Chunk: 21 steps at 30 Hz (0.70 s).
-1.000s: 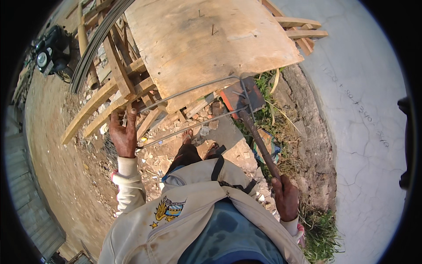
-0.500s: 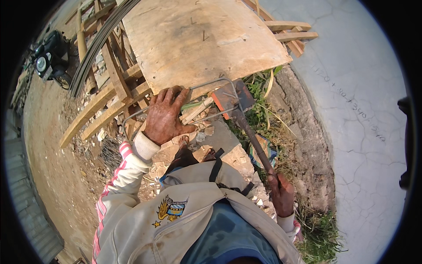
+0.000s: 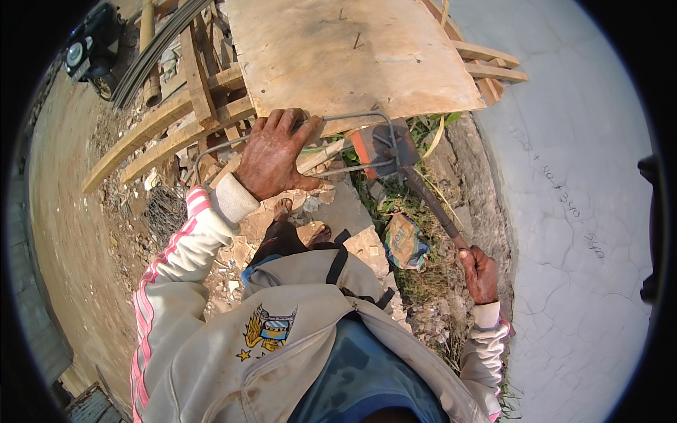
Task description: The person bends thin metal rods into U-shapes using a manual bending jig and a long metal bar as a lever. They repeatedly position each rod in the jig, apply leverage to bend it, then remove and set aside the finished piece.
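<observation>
My left hand [image 3: 273, 154] grips a thin steel rod bent into a rectangular stirrup [image 3: 350, 116] at the near edge of a plywood board [image 3: 345, 56]. The stirrup's right corner sits in the head of a long bending tool [image 3: 386, 146]. My right hand [image 3: 479, 273] is closed around the end of that tool's dark handle [image 3: 431, 200], low on the right. My sandalled feet [image 3: 296, 224] show below the stirrup on rubble.
The plywood rests on a rough timber frame [image 3: 169, 120]. A bundle of steel bars [image 3: 151, 53] lies at the upper left beside a dark machine [image 3: 88, 49]. A cracked grey concrete wall [image 3: 571, 176] runs along the right. A torn bag [image 3: 403, 241] lies in the grass.
My left hand has come forward from the timber frame onto the bent rod and closed on it. The tool head and the stirrup have shifted slightly; my right hand stays on the handle.
</observation>
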Motion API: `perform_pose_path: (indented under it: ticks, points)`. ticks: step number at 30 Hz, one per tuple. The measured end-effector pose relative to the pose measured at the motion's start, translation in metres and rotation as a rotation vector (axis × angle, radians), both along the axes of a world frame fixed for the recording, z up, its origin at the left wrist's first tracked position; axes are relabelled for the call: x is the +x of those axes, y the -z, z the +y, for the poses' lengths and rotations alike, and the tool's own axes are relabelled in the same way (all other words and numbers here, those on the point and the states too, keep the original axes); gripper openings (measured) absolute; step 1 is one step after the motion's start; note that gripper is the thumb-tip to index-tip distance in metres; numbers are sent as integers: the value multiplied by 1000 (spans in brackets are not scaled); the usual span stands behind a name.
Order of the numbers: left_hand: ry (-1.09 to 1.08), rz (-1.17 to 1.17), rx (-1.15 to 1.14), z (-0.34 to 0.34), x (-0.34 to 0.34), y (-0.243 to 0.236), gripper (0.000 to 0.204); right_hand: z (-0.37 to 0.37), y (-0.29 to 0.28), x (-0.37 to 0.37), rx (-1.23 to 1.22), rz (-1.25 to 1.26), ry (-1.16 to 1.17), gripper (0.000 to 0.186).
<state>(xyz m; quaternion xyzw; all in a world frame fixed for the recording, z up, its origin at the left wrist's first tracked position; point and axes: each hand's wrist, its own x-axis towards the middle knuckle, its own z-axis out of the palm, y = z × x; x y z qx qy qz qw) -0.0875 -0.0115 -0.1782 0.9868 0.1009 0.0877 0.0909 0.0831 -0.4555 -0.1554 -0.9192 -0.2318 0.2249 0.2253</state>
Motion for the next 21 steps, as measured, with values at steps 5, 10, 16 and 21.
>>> perform_pose_path:
  ticks: [5, 10, 16, 21]
  points:
    - [5, -12, -22, 1, 0, 0, 111, 4, -6, 43, -71, -95, -185, 53]
    - [-5, -2, -38, 0, 0, 0, 112, 11, -6, 79, -51, -73, -272, 56]
    - [-17, 20, -42, 0, -1, 1, 112, 14, 6, 100, -62, -136, -365, 59]
    - [-19, 33, -2, 0, -1, 3, 111, 15, 7, 103, -112, -146, -388, 55]
